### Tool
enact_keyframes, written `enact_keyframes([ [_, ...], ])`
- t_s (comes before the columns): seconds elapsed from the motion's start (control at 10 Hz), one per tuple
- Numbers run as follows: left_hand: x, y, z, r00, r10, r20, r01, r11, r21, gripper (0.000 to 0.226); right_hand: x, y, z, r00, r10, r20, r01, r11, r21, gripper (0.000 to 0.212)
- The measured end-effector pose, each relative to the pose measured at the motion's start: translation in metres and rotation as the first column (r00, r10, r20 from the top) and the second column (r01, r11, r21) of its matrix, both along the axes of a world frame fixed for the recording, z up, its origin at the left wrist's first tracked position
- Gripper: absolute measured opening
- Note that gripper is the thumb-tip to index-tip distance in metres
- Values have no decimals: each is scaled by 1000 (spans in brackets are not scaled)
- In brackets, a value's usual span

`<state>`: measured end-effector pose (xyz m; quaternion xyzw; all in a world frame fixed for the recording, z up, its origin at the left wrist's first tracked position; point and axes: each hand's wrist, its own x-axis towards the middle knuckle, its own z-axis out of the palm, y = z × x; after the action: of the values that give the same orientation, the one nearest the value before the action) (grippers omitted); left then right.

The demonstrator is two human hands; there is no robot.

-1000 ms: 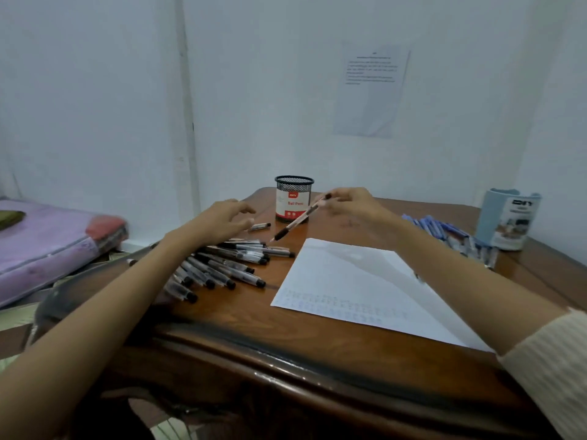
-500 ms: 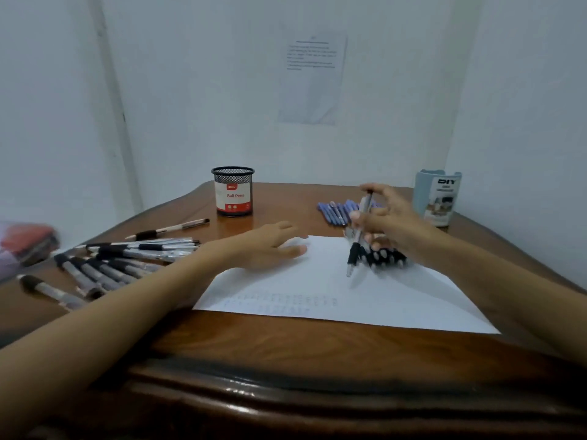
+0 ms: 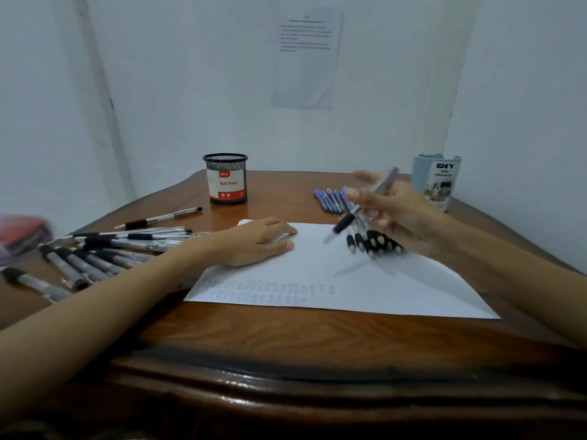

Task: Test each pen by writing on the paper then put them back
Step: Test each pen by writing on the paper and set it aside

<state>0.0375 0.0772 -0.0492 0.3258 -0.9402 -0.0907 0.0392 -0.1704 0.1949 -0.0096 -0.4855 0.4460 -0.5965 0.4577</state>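
1. Right hand (image 3: 390, 214): closed round one ballpoint pen (image 3: 359, 212), pinched between thumb and fingers partway along the barrel. Exact finger placement too blurred to tell.
2. Location of the ballpoint pen: raised above the paper (image 3: 365, 290), projecting from the left side of the right hand. Tip judged clear of the sheet, from the separate shadow beneath it.
3. Long axis: slanted, from the clear rear end high beyond the right hand down to the black grip and tip at the near left. Tip pointing down and left, toward the left hand (image 3: 257, 241) and the blank part of the paper.
4. Probable reason for the slant: writing posture, tip leading, ready for lowering onto the sheet for a test stroke.
5. Left hand: open, fingers nearly straight, palm down on the far left corner of the paper. Likely purpose: pinning the sheet against sliding under a stroke.
6. Directly beneath the right hand: row of black-grip pens (image 3: 371, 244), side by side on the paper, grips toward the near side. Probably one sorted batch within easy reach; tested or untested, cannot tell.
7. Left of the left hand: spread of black-grip pens (image 3: 104, 249) on the bench (image 3: 286, 338), set well apart from the row.
8. Beyond the left hand: mesh pen cup (image 3: 226, 179). Just beyond the right hand: blue pens (image 3: 330, 200) and blue desk organiser (image 3: 436, 181).
9. Nearer than both hands: faint test marks (image 3: 270, 290) along the near edge of the paper.
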Motion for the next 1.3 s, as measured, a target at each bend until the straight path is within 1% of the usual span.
enact_keyframes([
  [0.1, 0, 0, 1, 1000, -5, 2, 5, 1000, -11, 51, -3, 5, -9, 986, 16, 168, -22, 999, 36, 22],
  [0.2, 1, -1, 2, 1000, 2, -6, -2, 1000, -5, 50, 1, 5, -20, 971, 19, 239, -39, 996, 80, 21],
  [0.3, 0, -1, 0, 1000, 4, -20, -4, 1000, -15, 48, 10, 7, -22, 987, 73, 144, -85, 993, 80, 22],
  [0.4, -1, -1, -3, 1000, 4, -31, -5, 1000, -21, 47, 14, 13, -21, 981, 176, -88, -166, 981, 101, 38],
  [0.5, 0, -1, -2, 1000, -4, -25, 4, 1000, -25, 47, 19, 16, -27, 943, 217, -254, -191, 974, 123, 43],
  [0.6, -1, -2, -2, 1000, -6, -23, 5, 1000, -30, 48, 25, 21, -32, 907, 135, -399, -118, 991, 66, 33],
  [0.7, -1, -4, -3, 1000, 7, -21, -7, 1000, -19, 49, 27, 23, -32, 881, 42, -472, -54, 999, -11, 38],
  [0.8, -1, -4, -2, 1000, 9, -20, -10, 1000, -16, 48, 27, 21, -32, 861, 24, -508, -48, 998, -34, 41],
  [1.0, -1, -3, -1, 1000, 4, -19, -4, 1000, -11, 48, 27, 20, -33, 862, 62, -503, -83, 996, -19, 37],
  [1.2, -1, -4, -2, 1000, 6, -5, -6, 1000, -9, 48, 25, 17, -35, 850, 27, -527, -45, 999, -22, 38],
  [1.3, -1, -5, -2, 1000, 6, -4, -6, 1000, -8, 48, 25, 18, -35, 855, 42, -516, -53, 999, -7, 37],
])
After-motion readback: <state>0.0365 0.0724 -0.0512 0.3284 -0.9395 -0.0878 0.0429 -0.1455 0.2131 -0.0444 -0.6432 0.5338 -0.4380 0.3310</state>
